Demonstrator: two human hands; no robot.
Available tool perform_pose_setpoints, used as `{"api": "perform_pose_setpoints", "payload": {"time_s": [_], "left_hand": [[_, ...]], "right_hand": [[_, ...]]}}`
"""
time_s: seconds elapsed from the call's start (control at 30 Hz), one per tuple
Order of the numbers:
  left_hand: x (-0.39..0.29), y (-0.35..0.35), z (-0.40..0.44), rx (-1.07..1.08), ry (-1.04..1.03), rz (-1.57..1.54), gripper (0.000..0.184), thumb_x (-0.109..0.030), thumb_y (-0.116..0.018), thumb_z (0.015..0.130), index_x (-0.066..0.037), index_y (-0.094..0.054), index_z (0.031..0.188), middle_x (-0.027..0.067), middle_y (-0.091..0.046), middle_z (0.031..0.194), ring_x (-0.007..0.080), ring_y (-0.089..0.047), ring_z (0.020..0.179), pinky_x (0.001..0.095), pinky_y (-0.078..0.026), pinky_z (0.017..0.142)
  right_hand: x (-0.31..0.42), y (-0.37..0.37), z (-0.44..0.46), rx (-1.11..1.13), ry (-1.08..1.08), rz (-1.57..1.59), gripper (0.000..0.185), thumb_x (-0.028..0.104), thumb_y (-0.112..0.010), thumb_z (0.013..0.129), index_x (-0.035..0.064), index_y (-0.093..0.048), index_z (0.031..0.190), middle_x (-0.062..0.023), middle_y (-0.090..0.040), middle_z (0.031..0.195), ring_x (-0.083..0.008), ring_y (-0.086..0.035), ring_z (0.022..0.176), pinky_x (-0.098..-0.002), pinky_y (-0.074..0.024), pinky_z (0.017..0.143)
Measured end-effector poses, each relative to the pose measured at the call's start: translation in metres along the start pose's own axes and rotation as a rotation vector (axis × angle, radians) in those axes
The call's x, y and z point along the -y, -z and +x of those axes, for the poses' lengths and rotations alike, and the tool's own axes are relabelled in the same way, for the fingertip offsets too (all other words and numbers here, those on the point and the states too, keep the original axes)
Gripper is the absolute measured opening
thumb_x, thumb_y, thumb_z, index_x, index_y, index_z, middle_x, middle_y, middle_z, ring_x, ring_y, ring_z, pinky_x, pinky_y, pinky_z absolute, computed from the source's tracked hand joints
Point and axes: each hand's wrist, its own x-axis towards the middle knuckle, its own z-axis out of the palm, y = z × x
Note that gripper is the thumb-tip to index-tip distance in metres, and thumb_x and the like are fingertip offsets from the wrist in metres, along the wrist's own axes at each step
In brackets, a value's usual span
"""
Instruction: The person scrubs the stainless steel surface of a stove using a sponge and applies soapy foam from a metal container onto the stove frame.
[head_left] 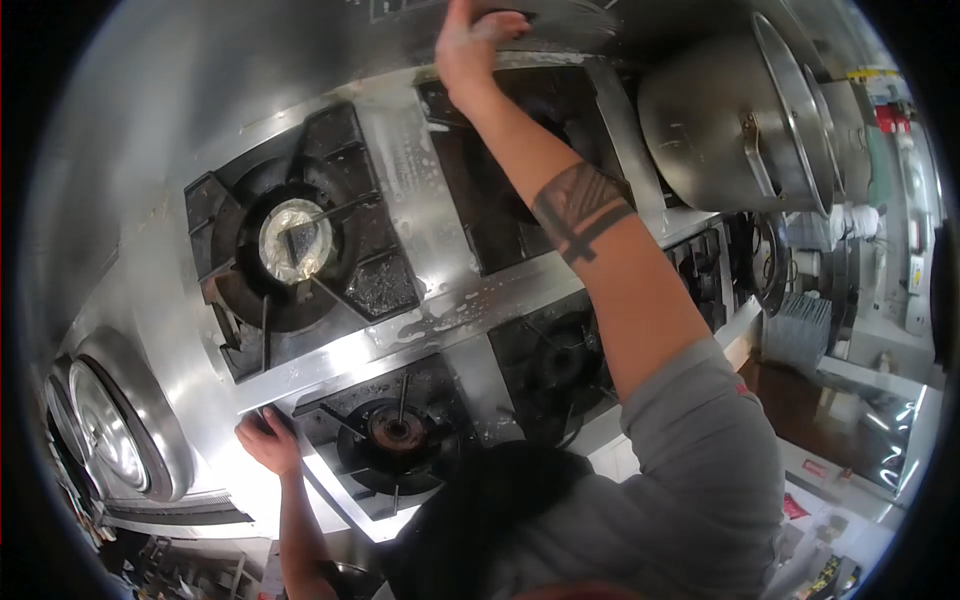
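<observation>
A steel wall [300, 50] is just beside the person's right hand [473, 50] and a stove [435, 240] spreads below it, left hand [268, 442] at its near edge, closure of both unclear; bracing firmly, forearm [525, 140] above the grate [475, 190], should help

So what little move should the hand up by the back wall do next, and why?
Maybe the right hand should come down to the metal strip between the two big burners at the back. Whitish, wet-looking patches show there, and the hand is close by, near the back wall. I can't tell if it holds anything.
</observation>
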Motion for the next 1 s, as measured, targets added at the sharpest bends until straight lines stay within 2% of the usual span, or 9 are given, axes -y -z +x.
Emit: {"api": "perform_pose_setpoints", "payload": {"time_s": [0.17, 0.3, 0.43, 0.53, 0.6, 0.67, 0.83, 0.87, 1.0], "left_hand": [[0.002, -0.003, -0.002, 0.026, 0.032, -0.021, 0.033, -0.03, -0.064, 0.099, 0.001, -0.055, 0.104, 0.0192, -0.053, 0.098, 0.0411, -0.054, 0.093, 0.0499, -0.043, 0.082], [0.001, -0.003, -0.002, 0.019, 0.021, -0.002, 0.034, -0.03, -0.064, 0.099, 0.002, -0.055, 0.105, 0.0193, -0.053, 0.098, 0.0409, -0.054, 0.094, 0.05, -0.043, 0.083], [0.004, -0.002, 0.0, 0.034, 0.003, 0.021, 0.035, -0.031, -0.064, 0.1, 0.002, -0.054, 0.105, 0.0192, -0.053, 0.098, 0.0408, -0.054, 0.094, 0.0503, -0.043, 0.083], [0.008, -0.003, -0.003, 0.024, 0.031, 0.013, 0.035, -0.031, -0.064, 0.1, 0.002, -0.054, 0.105, 0.0194, -0.053, 0.097, 0.0411, -0.054, 0.093, 0.0506, -0.043, 0.082], [0.002, -0.01, -0.001, 0.003, 0.033, 0.005, 0.035, -0.032, -0.063, 0.1, 0.002, -0.054, 0.104, 0.0197, -0.052, 0.097, 0.0413, -0.054, 0.093, 0.0509, -0.043, 0.082], [0.006, -0.004, -0.002, 0.012, 0.009, -0.015, 0.034, -0.031, -0.063, 0.1, 0.002, -0.053, 0.102, 0.0203, -0.052, 0.097, 0.0421, -0.053, 0.092, 0.0512, -0.042, 0.081], [0.004, -0.003, -0.001, 0.023, 0.013, -0.003, 0.034, -0.031, -0.062, 0.1, 0.002, -0.053, 0.101, 0.0207, -0.052, 0.096, 0.0427, -0.053, 0.091, 0.0513, -0.042, 0.081], [0.003, -0.002, 0.001, 0.018, 0.016, -0.009, 0.034, -0.031, -0.062, 0.1, 0.002, -0.053, 0.101, 0.0207, -0.052, 0.096, 0.0427, -0.053, 0.091, 0.0513, -0.042, 0.081], [0.002, 0.0, 0.0, 0.011, 0.024, 0.019, 0.033, -0.031, -0.063, 0.1, 0.002, -0.054, 0.101, 0.0205, -0.053, 0.096, 0.0419, -0.053, 0.09, 0.0506, -0.043, 0.08]], "right_hand": [[0.02, 0.125, 0.097, 0.046, -0.297, 0.447, 0.104, 0.072, -0.043, 0.098, -0.0229, -0.035, 0.139, -0.0387, -0.043, 0.145, -0.0411, -0.048, 0.135, -0.0454, -0.0379, 0.113], [0.017, 0.058, 0.057, -0.077, 0.012, 0.069, 0.11, 0.067, -0.045, 0.099, -0.0249, -0.01, 0.149, -0.0479, -0.012, 0.156, -0.0556, -0.012, 0.149, -0.0554, -0.0099, 0.124], [0.015, 0.066, 0.101, -0.225, -0.143, 0.035, 0.111, 0.072, -0.039, 0.099, -0.0288, -0.021, 0.143, -0.0513, -0.011, 0.154, -0.0558, -0.018, 0.148, -0.0557, -0.0214, 0.121], [0.012, 0.114, 0.086, 0.149, -0.569, 0.67, 0.104, 0.077, -0.035, 0.097, -0.0068, -0.023, 0.158, -0.0235, -0.018, 0.167, -0.0369, -0.015, 0.155, -0.0506, -0.0233, 0.122], [0.031, 0.108, 0.054, 0.285, -0.555, 0.493, 0.1, 0.079, -0.033, 0.097, 0.0053, -0.02, 0.163, -0.0112, -0.018, 0.17, -0.0328, -0.013, 0.156, -0.0483, -0.0204, 0.123], [0.061, 0.12, 0.061, 0.483, -0.342, 0.935, 0.107, 0.083, -0.032, 0.094, 0.002, -0.018, 0.162, -0.0135, -0.017, 0.17, -0.0299, -0.016, 0.155, -0.0485, -0.0202, 0.124], [0.033, 0.095, 0.066, 0.111, -0.668, 0.49, 0.104, 0.077, -0.037, 0.097, -0.0039, -0.019, 0.16, -0.0148, -0.019, 0.169, -0.0293, -0.022, 0.154, -0.0442, -0.0201, 0.124], [-0.01, 0.061, 0.073, -0.02, -0.291, 0.623, 0.104, 0.08, -0.038, 0.095, 0.0017, -0.02, 0.162, -0.0147, -0.019, 0.17, -0.0294, -0.021, 0.154, -0.0461, -0.0191, 0.124], [0.065, 0.122, 0.052, 0.482, -0.717, 1.103, 0.104, 0.081, -0.031, 0.096, 0.0063, -0.01, 0.164, -0.0124, -0.011, 0.171, -0.0307, -0.013, 0.156, -0.0459, -0.0099, 0.126]]}}
